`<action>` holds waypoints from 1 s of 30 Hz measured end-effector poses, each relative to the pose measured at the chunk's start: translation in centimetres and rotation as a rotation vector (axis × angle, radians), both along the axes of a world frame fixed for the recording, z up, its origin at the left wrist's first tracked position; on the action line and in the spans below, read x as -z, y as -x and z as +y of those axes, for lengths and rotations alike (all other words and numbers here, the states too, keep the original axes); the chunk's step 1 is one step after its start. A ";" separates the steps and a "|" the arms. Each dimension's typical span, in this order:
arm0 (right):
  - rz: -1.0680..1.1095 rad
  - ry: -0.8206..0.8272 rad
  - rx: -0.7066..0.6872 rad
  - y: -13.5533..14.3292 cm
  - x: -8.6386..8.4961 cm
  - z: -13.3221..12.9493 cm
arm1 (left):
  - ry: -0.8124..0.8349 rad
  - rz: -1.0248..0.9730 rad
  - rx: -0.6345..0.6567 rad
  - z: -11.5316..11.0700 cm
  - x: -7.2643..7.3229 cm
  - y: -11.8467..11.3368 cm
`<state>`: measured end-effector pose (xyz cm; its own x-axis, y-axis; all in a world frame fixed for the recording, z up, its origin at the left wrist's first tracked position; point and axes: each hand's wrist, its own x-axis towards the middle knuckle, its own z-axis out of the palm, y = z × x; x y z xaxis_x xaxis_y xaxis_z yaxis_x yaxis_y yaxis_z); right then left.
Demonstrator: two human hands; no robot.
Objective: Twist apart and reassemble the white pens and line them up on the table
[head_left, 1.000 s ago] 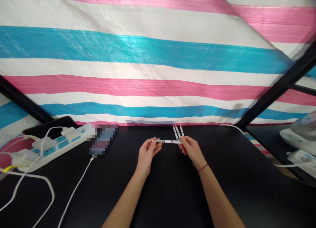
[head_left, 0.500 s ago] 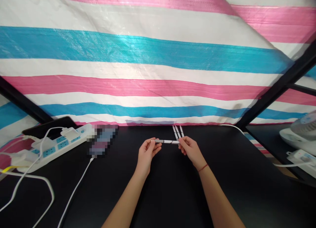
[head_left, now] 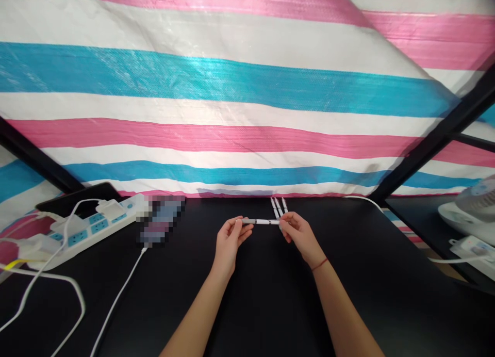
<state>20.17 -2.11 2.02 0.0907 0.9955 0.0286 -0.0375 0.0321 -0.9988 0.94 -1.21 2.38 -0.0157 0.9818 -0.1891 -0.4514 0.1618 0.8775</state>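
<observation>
A pink, white and blue striped sheet [head_left: 232, 83] fills the upper half of the frame. Below it a black tabletop [head_left: 162, 310] spreads across the lower half. At the left, a white power strip [head_left: 91, 243] with blue socket faces slants from lower left to upper right, and a pixelated phone [head_left: 160, 223] lies just beside its upper end.

Both forearms rise from the bottom edge and lean in toward the middle of the frame. The left hand [head_left: 231, 239], just left of the lower centre, tips up to the right, its thumb and fingers pinched on one end of a pen. The right hand [head_left: 300, 234] tips up to the left, thumb and fingertips closed on the other end.

Three white pens [head_left: 279, 207] lie side by side above the right hand, their far ends toward the upper left and their near ends partly hidden behind it. The held pen [head_left: 263, 222] stretches between the hands, a little below mid-frame; its long axis runs left to right, almost level. Its left part is grey, its middle white with dark bands. Which end carries the tip cannot be told. A thin red band [head_left: 319, 264] circles the right wrist.
</observation>
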 end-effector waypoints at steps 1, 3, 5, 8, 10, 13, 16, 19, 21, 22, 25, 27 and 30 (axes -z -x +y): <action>0.006 -0.007 0.006 0.0 0.1 0.0 | 0.000 -0.004 -0.003 0.0 0.0 0.0; 0.008 0.003 0.035 0.0 0.2 0.1 | 0.001 -0.010 -0.010 0.0 -0.1 0.0; -0.014 0.026 0.060 0.0 0.3 0.1 | 0.002 -0.014 -0.013 0.0 -0.1 0.0; -0.046 0.014 0.057 -0.1 0.2 0.1 | 0.001 -0.014 -0.009 0.0 -0.1 -0.1; -0.015 -0.025 0.060 0.0 0.0 0.1 | 0.001 -0.015 -0.007 0.0 -0.1 -0.1; 0.047 -0.056 0.078 0.1 -0.2 0.1 | 0.002 -0.019 -0.008 0.0 -0.1 -0.1; 0.025 0.000 0.102 0.2 -0.3 0.2 | 0.000 -0.021 -0.011 0.0 -0.1 -0.1; -0.040 0.058 0.079 0.1 -0.2 0.1 | -0.002 -0.020 -0.012 0.0 0.0 0.0; -0.046 0.052 0.037 0.0 -0.3 0.0 | -0.005 -0.018 -0.011 0.0 0.1 0.0; -0.036 0.042 0.023 0.0 -0.3 0.0 | -0.006 -0.018 -0.011 0.0 0.1 0.0; 0.019 0.021 0.022 0.0 -0.2 0.1 | -0.004 -0.019 -0.014 0.0 0.1 0.0; 0.035 0.025 0.053 0.1 -0.1 0.2 | 0.000 -0.022 -0.016 0.0 0.1 -0.1; -0.025 0.068 0.068 0.1 0.0 0.2 | 0.004 -0.025 -0.017 0.0 0.1 0.0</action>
<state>20.03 -1.92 2.00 0.1583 0.9867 -0.0358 -0.0126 -0.0343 -0.9993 0.98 -1.20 2.24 -0.0280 0.9806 -0.1939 -0.4761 0.1575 0.8652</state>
